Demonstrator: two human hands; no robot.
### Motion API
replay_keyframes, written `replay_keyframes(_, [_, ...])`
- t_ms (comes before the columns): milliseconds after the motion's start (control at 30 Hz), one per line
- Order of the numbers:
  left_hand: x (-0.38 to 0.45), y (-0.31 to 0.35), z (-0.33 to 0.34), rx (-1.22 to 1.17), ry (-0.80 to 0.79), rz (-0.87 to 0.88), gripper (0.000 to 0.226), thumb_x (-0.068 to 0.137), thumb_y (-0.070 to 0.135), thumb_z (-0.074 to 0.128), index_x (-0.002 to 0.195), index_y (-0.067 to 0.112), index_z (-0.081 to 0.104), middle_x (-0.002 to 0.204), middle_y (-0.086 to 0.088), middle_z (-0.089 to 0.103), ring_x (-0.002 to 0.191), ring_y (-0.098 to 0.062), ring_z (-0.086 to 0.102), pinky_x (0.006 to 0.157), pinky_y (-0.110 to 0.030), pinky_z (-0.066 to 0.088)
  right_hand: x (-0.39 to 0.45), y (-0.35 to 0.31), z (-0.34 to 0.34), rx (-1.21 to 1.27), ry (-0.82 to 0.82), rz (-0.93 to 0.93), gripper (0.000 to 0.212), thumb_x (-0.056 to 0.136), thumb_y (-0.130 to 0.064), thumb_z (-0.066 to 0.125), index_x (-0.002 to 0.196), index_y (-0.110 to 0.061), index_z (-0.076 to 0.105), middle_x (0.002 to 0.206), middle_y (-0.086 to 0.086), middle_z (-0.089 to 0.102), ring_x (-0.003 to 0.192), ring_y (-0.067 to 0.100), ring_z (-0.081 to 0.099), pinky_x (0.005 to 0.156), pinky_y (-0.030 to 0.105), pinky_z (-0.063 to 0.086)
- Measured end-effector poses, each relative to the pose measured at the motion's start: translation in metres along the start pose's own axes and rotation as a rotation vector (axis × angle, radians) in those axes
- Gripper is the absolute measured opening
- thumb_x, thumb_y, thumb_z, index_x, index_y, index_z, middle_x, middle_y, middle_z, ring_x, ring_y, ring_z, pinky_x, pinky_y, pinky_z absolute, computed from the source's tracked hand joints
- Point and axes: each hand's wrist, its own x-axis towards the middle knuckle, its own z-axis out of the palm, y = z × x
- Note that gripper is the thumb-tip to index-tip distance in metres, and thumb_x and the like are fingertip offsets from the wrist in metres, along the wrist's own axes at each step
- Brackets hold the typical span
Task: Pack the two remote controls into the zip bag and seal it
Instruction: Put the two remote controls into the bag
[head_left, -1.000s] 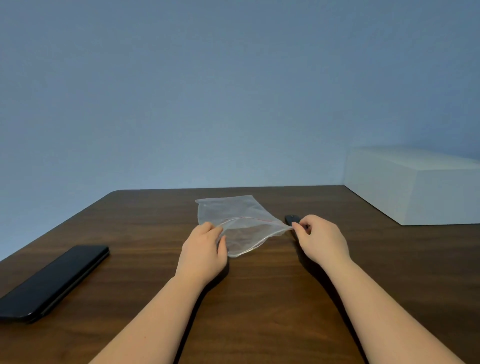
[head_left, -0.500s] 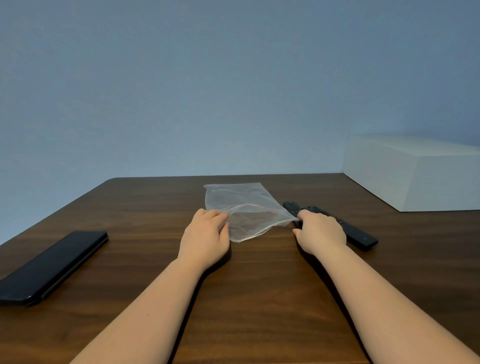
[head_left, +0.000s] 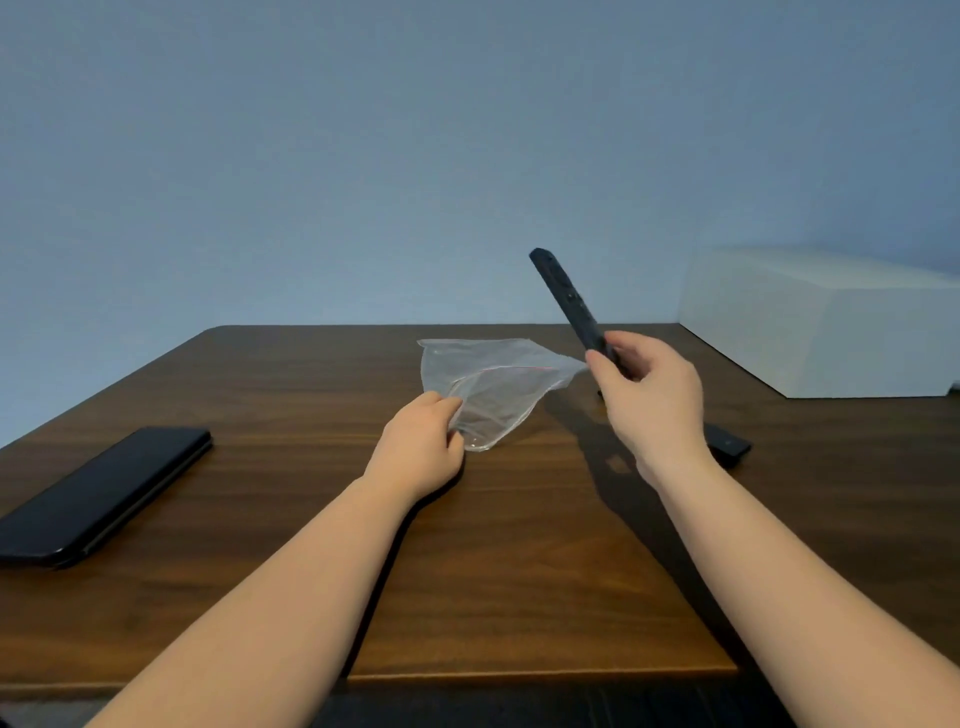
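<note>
Head view: right hand (head_left: 652, 400) holds remote (head_left: 569, 301) by lower end, fingers wrapped round it, lifted off worktop (head_left: 519, 545), long axis tilted up toward far-left; bag (head_left: 493, 387) mouth lies just left of and below remote, mid-worktop toward far edge; left hand (head_left: 423, 447) pinches bag's near corner, fingers narrow; second remote (head_left: 727, 446) flat behind right wrist, toward right edge; black slab (head_left: 98, 493) near left edge; box (head_left: 821, 322) at far-right corner. A second ago right hand low at bag mouth, no remote raised; since then remote gripped and lifted.
</note>
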Motion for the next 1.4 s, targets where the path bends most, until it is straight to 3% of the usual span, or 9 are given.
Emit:
replay_keyframes(267, [-0.002,0.004,-0.003,-0.008,-0.002,-0.028,0.004,0.086,0.015,0.049,0.087,0.014,0.053,0.085,-0.005,0.05,0.088,-0.026,0.054,0.072,-0.033,0.044,-0.029,-0.014,-0.009,-0.274,-0.446,-0.054,0.027,0.085,-0.019,0.068,0.112,-0.023,0.069,0.105,-0.004,0.07,0.087,0.008,0.06,0.07,0.019,0.045])
replay_keyframes(333, [-0.003,0.003,-0.003,-0.027,0.029,-0.037,0.009,0.087,0.014,0.05,0.094,0.013,0.056,0.086,-0.006,0.05,0.09,-0.027,0.054,0.072,-0.031,0.04,-0.03,-0.01,-0.014,-0.405,-0.491,-0.056,0.026,0.087,-0.021,0.065,0.113,-0.024,0.069,0.108,-0.003,0.07,0.086,0.011,0.061,0.069,0.018,0.045])
replay_keyframes(467, [-0.004,0.003,-0.001,-0.049,0.044,0.027,0.034,0.088,0.013,0.05,0.122,0.011,0.051,0.103,-0.01,0.057,0.096,-0.026,0.054,0.079,-0.032,0.043,-0.035,-0.004,-0.013,-0.635,-0.464,-0.09,0.03,0.09,-0.028,0.059,0.119,-0.026,0.064,0.119,-0.003,0.067,0.106,0.018,0.062,0.089,0.031,0.049])
replay_keyframes(567, [-0.005,0.007,0.001,-0.05,0.031,0.135,0.037,0.087,0.013,0.051,0.125,0.013,0.051,0.107,-0.008,0.057,0.095,-0.024,0.055,0.082,-0.034,0.047,-0.04,0.003,0.003,-0.71,-0.376,-0.165,0.029,0.09,-0.033,0.057,0.115,-0.022,0.065,0.105,0.001,0.071,0.102,0.023,0.06,0.084,0.037,0.054])
replay_keyframes(733, [-0.007,0.01,0.001,-0.003,0.041,0.256,0.031,0.083,0.012,0.053,0.112,0.013,0.06,0.101,-0.007,0.061,0.094,-0.024,0.056,0.075,-0.035,0.047,-0.037,0.01,0.037,-0.794,-0.365,-0.268,0.021,0.091,-0.031,0.054,0.084,-0.012,0.051,0.077,0.004,0.057,0.093,0.029,0.053,0.064,0.034,0.041])
replay_keyframes(867, [-0.007,0.008,0.002,0.059,0.097,0.273,0.025,0.083,0.018,0.053,0.105,0.019,0.064,0.097,-0.002,0.064,0.093,-0.023,0.057,0.067,-0.03,0.044,-0.03,0.011,0.058,-0.797,-0.41,-0.266,0.026,0.091,-0.034,0.058,0.1,-0.011,0.049,0.094,0.011,0.064,0.094,0.031,0.056,0.064,0.038,0.044])
replay_keyframes(1000, [-0.01,0.011,0.001,0.081,0.117,0.283,0.021,0.086,0.027,0.051,0.099,0.023,0.067,0.091,0.003,0.065,0.082,-0.021,0.061,0.059,-0.028,0.044,-0.025,0.016,0.065,-0.771,-0.511,-0.171,0.032,0.087,-0.04,0.062,0.097,-0.012,0.052,0.101,0.01,0.064,0.094,0.029,0.058,0.07,0.037,0.046])
replay_keyframes(1133, [-0.008,0.01,0.002,0.02,0.056,0.259,0.02,0.086,0.025,0.051,0.093,0.018,0.068,0.087,0.0,0.062,0.079,-0.022,0.06,0.064,-0.036,0.052,-0.023,0.021,0.055,-0.678,-0.615,-0.174,0.024,0.087,-0.034,0.063,0.089,-0.014,0.05,0.097,0.006,0.064,0.091,0.026,0.058,0.073,0.035,0.046])
replay_keyframes(1400, [-0.007,0.007,0.001,-0.081,0.027,0.225,0.019,0.084,0.017,0.053,0.092,0.016,0.07,0.084,-0.003,0.063,0.081,-0.021,0.057,0.069,-0.038,0.052,-0.021,0.03,0.064,-0.658,-0.548,-0.321,0.015,0.092,-0.029,0.056,0.096,-0.017,0.062,0.096,0.004,0.068,0.092,0.025,0.06,0.075,0.035,0.048])
